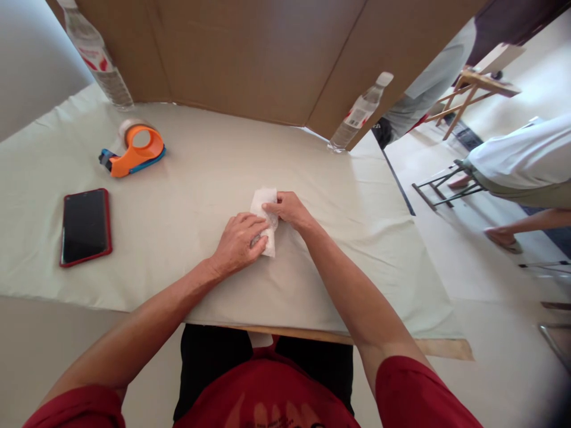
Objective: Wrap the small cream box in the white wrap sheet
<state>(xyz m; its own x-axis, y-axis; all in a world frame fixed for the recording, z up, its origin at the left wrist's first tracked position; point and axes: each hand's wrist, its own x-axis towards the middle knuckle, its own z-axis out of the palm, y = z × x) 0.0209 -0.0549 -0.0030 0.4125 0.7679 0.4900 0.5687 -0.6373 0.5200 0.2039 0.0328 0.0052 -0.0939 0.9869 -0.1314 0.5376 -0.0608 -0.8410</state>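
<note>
A small, whitish, crinkled bundle that looks like bubble wrap (264,199) lies on the cloth in front of me. My left hand (241,239) is closed around its near left side, with the fingers over the top and the thumb at the near end. On the far right side, my right hand (289,209) pinches it, thumb on top and fingers underneath or behind. Whatever may be inside the wrap is hidden.
An orange and blue tape dispenser (141,148) and a red-cased tablet (85,227) are on the left of the cloth-covered table (178,184). Water bottles stand at the left (100,59) and right (360,113) against a cardboard panel (250,53). Other people sit beyond, at right.
</note>
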